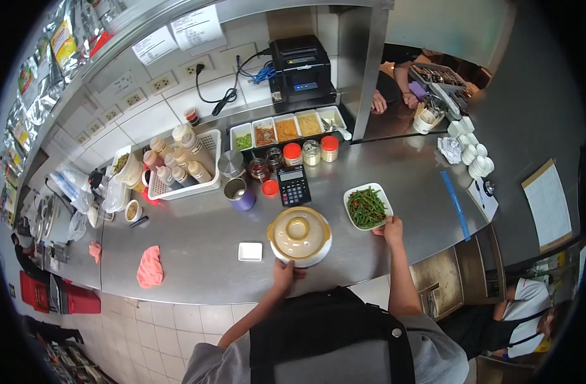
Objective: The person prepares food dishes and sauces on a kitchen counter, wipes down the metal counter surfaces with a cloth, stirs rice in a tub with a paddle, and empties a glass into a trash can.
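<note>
A lidded clay pot (298, 235), beige with a brown rim, sits on a round white plate (321, 257) at the counter's front edge. My left hand (285, 275) is closed on the near left rim of that plate. To the right is a square white dish (387, 206) filled with green beans (367, 208). My right hand (390, 232) grips its near right corner, with some fingertips hidden under the rim. A small white rectangular dish (250, 251) lies left of the pot. Just behind the pot is a black calculator (294, 187).
Jars with red lids (293, 153), a purple cup (240, 194) and a white basket of squeeze bottles (185, 189) line the back. Topping trays (265, 132) stand below a printer (300, 69). A pink cloth (150, 267) lies left. Another person's hands (378, 101) show beyond the pass-through.
</note>
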Demonstrator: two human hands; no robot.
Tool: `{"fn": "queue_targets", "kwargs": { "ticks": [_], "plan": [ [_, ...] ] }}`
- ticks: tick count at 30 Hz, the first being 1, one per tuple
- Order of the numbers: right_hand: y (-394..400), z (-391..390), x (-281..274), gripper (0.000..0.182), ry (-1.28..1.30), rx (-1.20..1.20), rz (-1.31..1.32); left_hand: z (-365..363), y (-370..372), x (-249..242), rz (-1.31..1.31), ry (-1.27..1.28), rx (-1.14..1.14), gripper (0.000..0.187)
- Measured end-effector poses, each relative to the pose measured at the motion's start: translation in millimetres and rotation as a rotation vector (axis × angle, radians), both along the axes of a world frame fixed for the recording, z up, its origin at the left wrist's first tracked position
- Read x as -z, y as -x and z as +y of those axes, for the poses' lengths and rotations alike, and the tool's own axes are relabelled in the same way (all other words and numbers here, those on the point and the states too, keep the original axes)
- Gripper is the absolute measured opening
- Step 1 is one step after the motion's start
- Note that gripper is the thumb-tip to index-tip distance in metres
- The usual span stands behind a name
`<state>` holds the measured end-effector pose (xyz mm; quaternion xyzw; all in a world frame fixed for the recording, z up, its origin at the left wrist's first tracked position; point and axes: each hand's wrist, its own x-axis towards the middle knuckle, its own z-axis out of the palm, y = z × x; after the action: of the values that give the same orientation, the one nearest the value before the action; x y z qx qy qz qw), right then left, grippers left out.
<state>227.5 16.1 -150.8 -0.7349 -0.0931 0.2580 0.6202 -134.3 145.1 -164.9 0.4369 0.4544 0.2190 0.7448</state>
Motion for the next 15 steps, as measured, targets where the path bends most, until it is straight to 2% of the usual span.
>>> {"fn": "queue_targets", "kwargs": {
  "ticks": [2, 4, 6, 8, 10, 12, 13, 14, 15],
  "plan": [
    [1, -12, -7, 0.031, 0.08, -0.016, -0.043, -8, -12, 0, 0.035, 0.015, 0.019, 0.023],
    [-8, -24, 14, 0.031, 0.078, -0.047, -0.085, -6, -25, 5, 0.035, 0.058, 0.106, 0.028],
    [-21, -35, 43, 0.032, 0.095, -0.024, -0.166, -13, -42, -24, 0.032, 0.031, 0.054, 0.029],
    [-10, -38, 26, 0.033, -0.018, 0.051, -0.006, -7, -54, -19, -0.018, 0.04, 0.059, 0.031],
    [-9, -43, 19, 0.033, -0.02, 0.04, 0.007, -1, -54, -20, -0.061, 0.055, 0.093, 0.033],
    [-12, -45, 19, 0.033, -0.026, 0.04, 0.028, 13, -45, -30, -0.046, 0.146, 0.282, 0.034],
    [-16, -47, 18, 0.032, 0.034, 0.012, 0.029, 21, -34, -28, -0.025, 0.146, 0.427, 0.037],
    [-13, -47, 9, 0.032, 0.096, -0.016, 0.028, 23, -21, -34, -0.022, 0.146, 0.426, 0.037],
    [-14, -52, -2, 0.031, 0.322, -0.104, -0.084, 22, -7, -40, -0.01, 0.082, 0.446, 0.035]
  ]
}}
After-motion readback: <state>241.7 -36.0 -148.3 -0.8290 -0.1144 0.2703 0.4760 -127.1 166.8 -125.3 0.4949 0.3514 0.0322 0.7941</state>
